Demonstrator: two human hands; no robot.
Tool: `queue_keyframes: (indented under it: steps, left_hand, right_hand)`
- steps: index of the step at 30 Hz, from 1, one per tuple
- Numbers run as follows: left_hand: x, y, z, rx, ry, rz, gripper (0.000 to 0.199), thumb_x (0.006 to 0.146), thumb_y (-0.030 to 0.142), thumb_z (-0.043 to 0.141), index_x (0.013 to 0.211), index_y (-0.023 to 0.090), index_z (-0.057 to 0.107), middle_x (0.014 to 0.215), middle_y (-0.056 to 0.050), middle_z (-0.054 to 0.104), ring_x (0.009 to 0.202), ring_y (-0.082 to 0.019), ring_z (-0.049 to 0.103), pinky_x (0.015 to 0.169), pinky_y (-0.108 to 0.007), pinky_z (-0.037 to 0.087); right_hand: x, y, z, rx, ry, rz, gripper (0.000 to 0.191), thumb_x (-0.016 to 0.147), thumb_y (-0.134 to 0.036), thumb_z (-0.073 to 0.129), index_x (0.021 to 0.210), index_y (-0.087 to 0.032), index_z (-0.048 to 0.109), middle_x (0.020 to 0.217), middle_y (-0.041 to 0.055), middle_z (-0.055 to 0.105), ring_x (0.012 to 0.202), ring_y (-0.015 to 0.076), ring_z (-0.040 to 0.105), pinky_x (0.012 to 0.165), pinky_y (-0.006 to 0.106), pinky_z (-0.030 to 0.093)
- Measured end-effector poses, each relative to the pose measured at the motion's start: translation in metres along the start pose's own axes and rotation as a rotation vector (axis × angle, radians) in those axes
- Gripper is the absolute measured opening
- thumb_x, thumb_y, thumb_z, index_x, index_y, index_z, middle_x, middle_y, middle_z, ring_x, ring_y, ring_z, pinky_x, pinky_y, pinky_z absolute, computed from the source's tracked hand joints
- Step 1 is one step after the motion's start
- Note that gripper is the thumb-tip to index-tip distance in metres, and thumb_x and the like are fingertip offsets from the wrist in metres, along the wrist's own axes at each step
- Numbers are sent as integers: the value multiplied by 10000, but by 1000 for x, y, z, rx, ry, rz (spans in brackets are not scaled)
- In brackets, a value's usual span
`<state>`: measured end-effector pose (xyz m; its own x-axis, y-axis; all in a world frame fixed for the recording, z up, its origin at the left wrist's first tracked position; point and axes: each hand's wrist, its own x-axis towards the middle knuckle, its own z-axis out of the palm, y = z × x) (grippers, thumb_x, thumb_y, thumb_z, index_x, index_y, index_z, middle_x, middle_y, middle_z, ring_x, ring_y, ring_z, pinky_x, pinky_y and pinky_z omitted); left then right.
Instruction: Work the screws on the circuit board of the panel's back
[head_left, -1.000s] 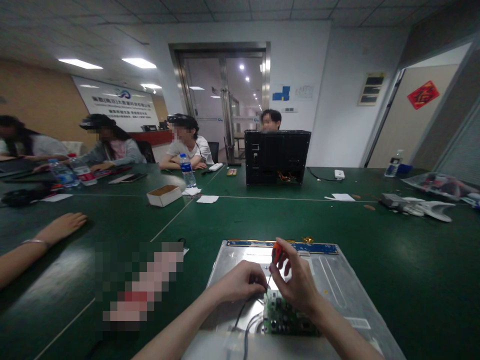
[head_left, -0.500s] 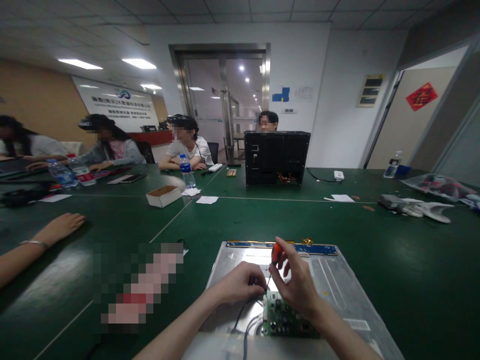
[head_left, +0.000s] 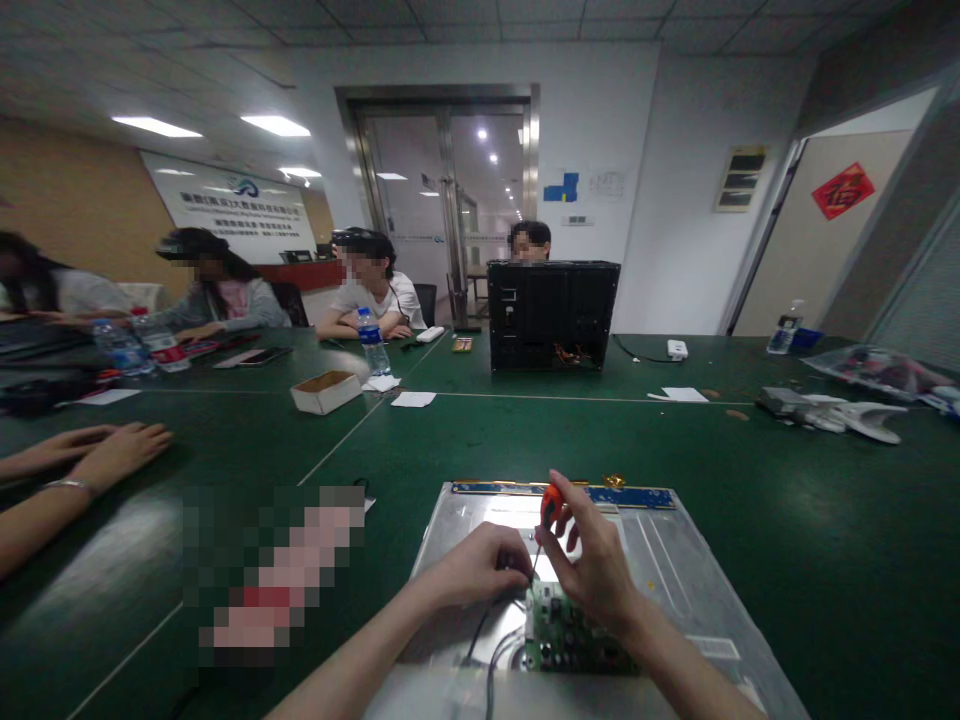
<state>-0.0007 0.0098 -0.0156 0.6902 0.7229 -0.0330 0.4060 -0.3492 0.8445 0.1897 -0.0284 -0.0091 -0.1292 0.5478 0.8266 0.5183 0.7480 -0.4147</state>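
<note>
A silver metal panel [head_left: 675, 570] lies on the green table, with a blue strip board [head_left: 637, 497] along its far edge. On the panel rests a green circuit board [head_left: 551, 630], with dark cables [head_left: 491, 680] running beside its left side. My right hand [head_left: 592, 550] holds an orange-handled screwdriver [head_left: 551, 505] upright, its shaft pointing down to the board's far left corner. My left hand [head_left: 484, 565] is closed near the screwdriver tip, fingers pressed together; what they pinch is too small to make out.
Another person's hands [head_left: 124, 455] rest on the table at left. Farther off are an open box [head_left: 326, 392], a water bottle [head_left: 373, 345], a black computer case [head_left: 553, 318] and white scraps [head_left: 832, 412]. Several people sit across the table.
A second hand of the person at left has come into view beside the first. My hands and the screwdriver have hardly moved.
</note>
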Motion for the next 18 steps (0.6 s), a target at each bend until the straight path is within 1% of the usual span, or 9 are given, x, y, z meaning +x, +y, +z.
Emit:
queue_keyframes:
  steps: [3,5,10,14,18]
  left_hand:
    - [0,-1,0,33,-2,-9,125,722,64,663,766,143,749,723,-5,691,697,-163,605,671,-240,463]
    - [0,1,0,50,-14,-7,125,728,62,661,764,146,746,737,-6,691,707,-165,604,674,-240,462]
    - [-1,6,-1,30,-10,-2,121,734,70,659,765,146,749,736,-8,696,694,-159,606,656,-233,463]
    - [0,4,0,11,-6,-4,152,716,56,650,776,147,755,719,-3,695,695,-160,609,653,-232,466]
    - [0,-1,0,14,-15,8,128,738,68,654,785,143,747,735,-5,696,708,-163,611,663,-236,462]
  right_hand:
    - [0,-1,0,4,14,5,650,894,-129,539,1497,-242,323,815,1,623,512,136,525,444,248,482]
    - [1,-1,-1,8,18,4,640,891,-138,551,1485,-244,335,821,1,628,517,135,531,447,247,485]
    - [1,3,-1,0,6,-16,588,931,-165,566,1478,-284,385,939,42,630,603,143,576,458,235,496]
    - [0,3,1,9,-13,-28,642,938,-148,538,1533,-256,321,889,40,644,602,154,590,468,248,505]
    - [-2,0,1,17,-5,-8,678,906,-146,543,1531,-225,291,842,25,665,530,147,576,459,261,504]
